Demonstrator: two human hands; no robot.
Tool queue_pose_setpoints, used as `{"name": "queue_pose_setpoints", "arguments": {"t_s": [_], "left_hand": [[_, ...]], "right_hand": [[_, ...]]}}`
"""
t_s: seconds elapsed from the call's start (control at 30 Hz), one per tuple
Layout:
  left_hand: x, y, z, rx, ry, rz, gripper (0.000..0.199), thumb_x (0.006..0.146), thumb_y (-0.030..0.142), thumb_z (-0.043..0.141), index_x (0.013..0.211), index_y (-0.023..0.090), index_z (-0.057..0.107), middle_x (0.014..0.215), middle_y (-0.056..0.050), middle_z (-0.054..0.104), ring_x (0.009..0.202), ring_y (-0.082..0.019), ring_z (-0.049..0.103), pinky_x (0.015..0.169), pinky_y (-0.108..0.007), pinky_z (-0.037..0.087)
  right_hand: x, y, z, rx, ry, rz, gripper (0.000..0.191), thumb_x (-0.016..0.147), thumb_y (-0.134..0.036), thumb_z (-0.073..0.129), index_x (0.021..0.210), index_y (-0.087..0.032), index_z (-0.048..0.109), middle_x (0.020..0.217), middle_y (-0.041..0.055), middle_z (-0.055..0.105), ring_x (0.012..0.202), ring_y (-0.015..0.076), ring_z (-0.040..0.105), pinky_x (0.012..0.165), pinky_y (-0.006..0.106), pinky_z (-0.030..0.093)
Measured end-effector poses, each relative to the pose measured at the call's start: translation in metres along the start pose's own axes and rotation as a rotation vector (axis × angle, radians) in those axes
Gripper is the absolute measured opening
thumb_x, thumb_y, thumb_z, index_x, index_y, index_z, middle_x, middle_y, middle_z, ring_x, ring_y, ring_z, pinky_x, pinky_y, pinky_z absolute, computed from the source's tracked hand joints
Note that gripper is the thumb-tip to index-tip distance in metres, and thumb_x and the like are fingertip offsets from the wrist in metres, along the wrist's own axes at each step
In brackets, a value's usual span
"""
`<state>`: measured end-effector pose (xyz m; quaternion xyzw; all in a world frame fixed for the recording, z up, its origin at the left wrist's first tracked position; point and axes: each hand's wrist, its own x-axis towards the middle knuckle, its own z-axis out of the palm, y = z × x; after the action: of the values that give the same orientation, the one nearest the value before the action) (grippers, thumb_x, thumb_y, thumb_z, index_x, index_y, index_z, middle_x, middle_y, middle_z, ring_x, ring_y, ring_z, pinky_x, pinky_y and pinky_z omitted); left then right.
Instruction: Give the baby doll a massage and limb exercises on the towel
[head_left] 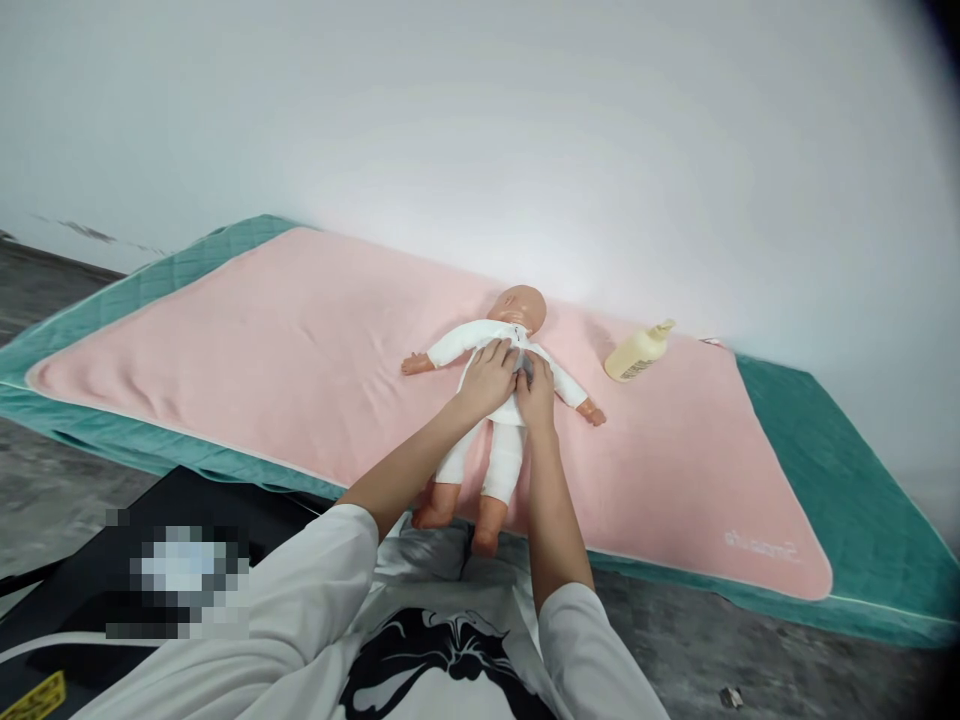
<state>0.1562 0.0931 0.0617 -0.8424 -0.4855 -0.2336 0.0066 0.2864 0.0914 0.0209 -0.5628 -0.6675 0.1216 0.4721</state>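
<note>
A baby doll in a white long-sleeved top and white trousers lies on its back on a pink mat, its head toward the wall and its arms spread. My left hand rests on the doll's chest, fingers stretched toward its neck. Beside it, my right hand is also on the chest, its fingers bent near a small grey patch at the front of the top. Whether the right fingers grip that patch is too small to tell.
A pale yellow pump bottle stands tilted in view on the mat, right of the doll. Green mattress edges show around the mat. A white wall rises behind. At the lower left is a black surface with a blurred-out patch.
</note>
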Motion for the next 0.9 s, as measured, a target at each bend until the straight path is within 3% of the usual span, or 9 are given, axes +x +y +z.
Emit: {"name": "queue_pose_setpoints", "arguments": {"t_s": [0.4,0.9], "left_hand": [[0.008,-0.006,0.006,-0.034,-0.054,-0.008,0.037,0.094,0.024,0.044,0.128,0.012,0.054,0.134,-0.015,0.055,0.126,-0.029,0.047,0.103,-0.045,0.04],[0.012,-0.008,0.004,-0.056,-0.07,0.006,0.041,0.091,0.024,0.048,0.129,0.009,0.054,0.134,-0.014,0.056,0.125,-0.029,0.046,0.105,-0.044,0.039]], "right_hand": [[0.006,0.011,0.005,0.026,-0.022,0.052,0.039,0.086,-0.022,0.04,0.12,-0.013,0.057,0.126,0.0163,0.061,0.12,0.0269,0.053,0.108,0.048,0.038],[0.008,0.01,0.004,0.012,-0.015,0.041,0.036,0.087,-0.022,0.04,0.118,-0.015,0.058,0.122,0.0148,0.062,0.117,0.0268,0.053,0.106,0.049,0.04]]}}
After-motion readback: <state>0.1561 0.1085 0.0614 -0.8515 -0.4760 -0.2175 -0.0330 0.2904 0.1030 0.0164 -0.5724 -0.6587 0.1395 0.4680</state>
